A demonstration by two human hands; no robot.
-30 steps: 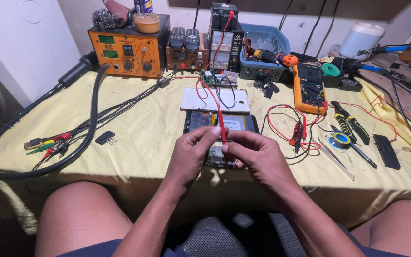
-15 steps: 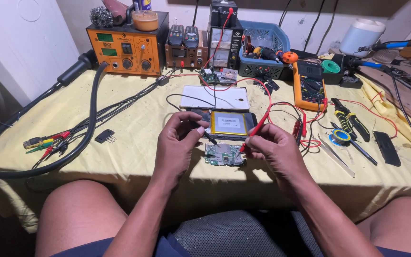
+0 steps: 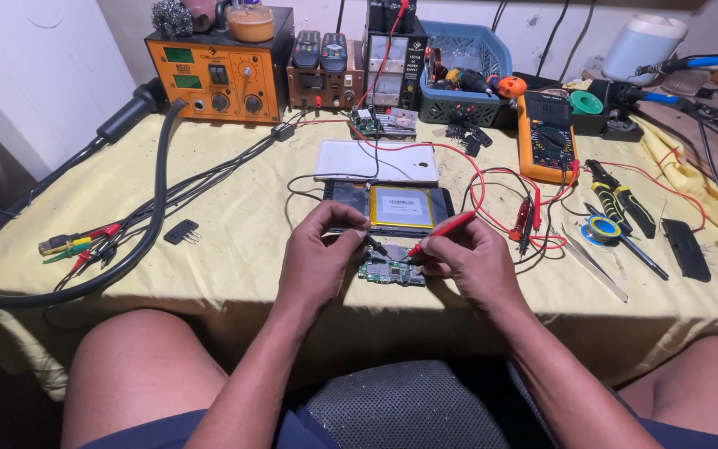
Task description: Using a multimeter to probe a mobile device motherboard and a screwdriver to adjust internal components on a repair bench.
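My left hand (image 3: 319,254) pinches a black test probe (image 3: 373,244), its tip pointing down at a small green circuit board (image 3: 390,271) near the table's front edge. My right hand (image 3: 469,260) holds a red test probe (image 3: 442,231), whose tip also meets the board. Just behind the board lies an opened phone (image 3: 392,205) with a yellow-edged battery showing. A white back cover (image 3: 376,160) lies behind that. Red and black leads run back to the bench power supply (image 3: 390,50).
An orange soldering station (image 3: 218,75) stands back left, its thick black hose (image 3: 135,208) looping over the left side. A multimeter (image 3: 547,137), a blue basket (image 3: 467,73), pliers (image 3: 621,197), tweezers (image 3: 593,259), a solder roll (image 3: 601,229) and crocodile clips (image 3: 76,245) lie around.
My hands were close together over the phone with the red probe upright. They have since parted and dropped toward me, and both probe tips now rest on the green board.
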